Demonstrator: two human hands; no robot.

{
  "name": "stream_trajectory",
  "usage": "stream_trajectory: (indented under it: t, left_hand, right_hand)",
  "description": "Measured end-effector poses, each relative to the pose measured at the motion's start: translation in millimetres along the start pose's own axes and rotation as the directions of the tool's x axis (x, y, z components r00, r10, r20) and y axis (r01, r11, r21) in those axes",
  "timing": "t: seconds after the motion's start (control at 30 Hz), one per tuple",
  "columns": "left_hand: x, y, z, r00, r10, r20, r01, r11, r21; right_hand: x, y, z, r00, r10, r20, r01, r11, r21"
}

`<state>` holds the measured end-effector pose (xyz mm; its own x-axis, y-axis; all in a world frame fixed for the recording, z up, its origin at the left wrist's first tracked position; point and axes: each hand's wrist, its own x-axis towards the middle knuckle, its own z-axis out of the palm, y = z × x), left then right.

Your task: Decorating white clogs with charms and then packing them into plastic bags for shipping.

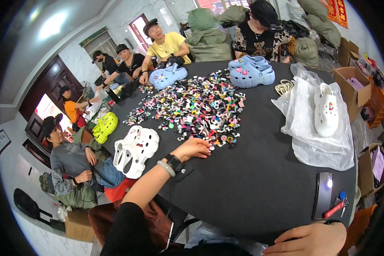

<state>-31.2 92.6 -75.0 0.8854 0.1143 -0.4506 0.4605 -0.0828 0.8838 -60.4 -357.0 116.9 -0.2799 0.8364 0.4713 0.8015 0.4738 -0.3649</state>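
Note:
My left hand (194, 148), with a watch and a pale bangle on the wrist, is at the near edge of a big heap of small colourful shoe charms (209, 106). Its fingers are drawn together, with a small white charm (212, 148) at the tips. My right hand (313, 240) lies at the table's near right edge, fingers stretched out and holding nothing. To the left of the heap stands a pair of white clogs (137, 149) with charms on them. A single white clog (327, 113) rests on clear plastic bags (318, 147) at the right.
Blue clogs (251, 73) and another blue clog (168, 77) stand behind the heap, lime-green clogs (105, 127) at the left edge. A phone (323, 194) and keys (342, 202) lie on the black table (251, 183). Several people sit around; cardboard boxes (353, 91) stand at the right.

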Motion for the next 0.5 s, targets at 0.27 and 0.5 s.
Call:
stream_trajectory:
  t: [0.27,0.5]
  left_hand:
    - [43,2,-6,0.914,0.342,-0.217,-0.352,0.936,-0.010]
    - [42,21,-24,0.870,0.337,-0.360,-0.399,0.910,-0.112]
  right_hand:
    - [-2,-5,-1,1.000,-0.017,0.007,0.017,1.000,-0.020]
    - [-8,-3,-4,0.999,-0.051,-0.014,0.051,0.998,-0.031]
